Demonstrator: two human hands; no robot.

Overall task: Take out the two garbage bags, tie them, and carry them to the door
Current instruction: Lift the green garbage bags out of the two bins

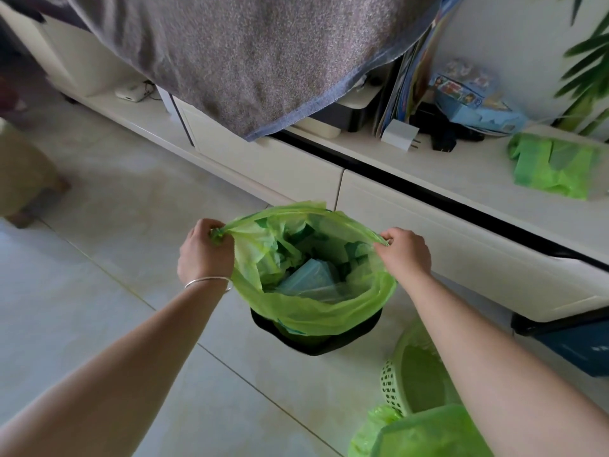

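Observation:
A green garbage bag [309, 308] hangs open between both hands, lifted partly out of a black bin [316, 344] on the floor. My left hand [202, 250] is closed on the bag's left rim. My right hand [407, 252] pinches the right rim. Inside the bag lie crumpled green plastic and a pale blue packet. A second green garbage bag [425, 433] sits at the bottom right, partly hidden under my right forearm.
A pale green lattice basket [412, 374] stands beside the black bin. A low white cabinet [428, 232] runs behind, with spare green bags [550, 166], boxes and a draped grey towel [250, 54] on it. A blue bin [573, 347] sits at right.

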